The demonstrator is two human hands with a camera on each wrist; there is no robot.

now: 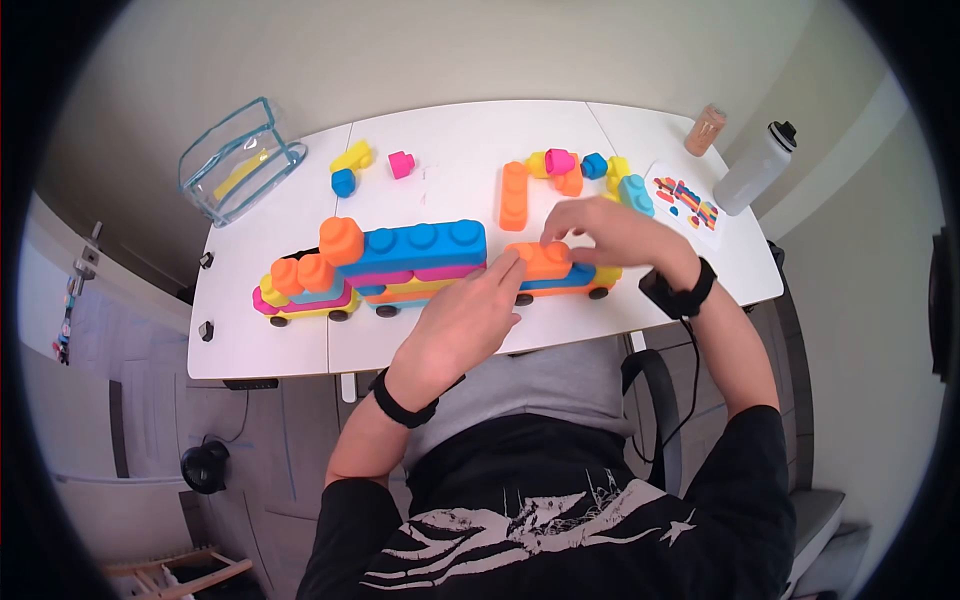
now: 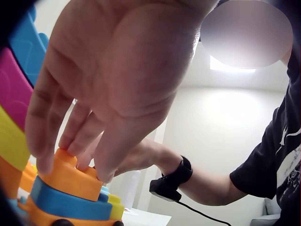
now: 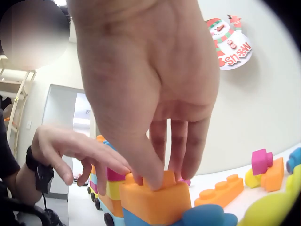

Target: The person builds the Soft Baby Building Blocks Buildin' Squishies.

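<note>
Pinching the orange building block (image 1: 545, 263) with your right hand (image 1: 618, 235), your left hand (image 1: 463, 318) touching it with straight fingers, block atop a blue brick (image 2: 70, 206), taller blue-topped stack (image 1: 425, 250) close left, loose orange brick (image 1: 514, 197) beyond.

Smooth moulded plastic on a sleek tabletop, with soft cloth close by.

The blocks (image 1: 425, 255) look like plastic, satin rather than glossy, their studs rounded; the orange block (image 3: 153, 205) shows a soft, even sheen, and the wheels (image 1: 387, 311) seem to be dark plastic. The table (image 1: 440, 195) is smooth, with a faint shine. The case (image 1: 235, 145) is clear, glossy plastic film; the bottle (image 1: 750, 172) has a smooth body, metal or plastic unclear, under a plastic-looking cap (image 1: 783, 133). The sheet (image 1: 685, 203) looks like printed paper. Shirt (image 1: 560, 540) and trousers (image 1: 530, 385) are matt cloth, and the wall (image 1: 450, 50) is matt and smooth.
</note>
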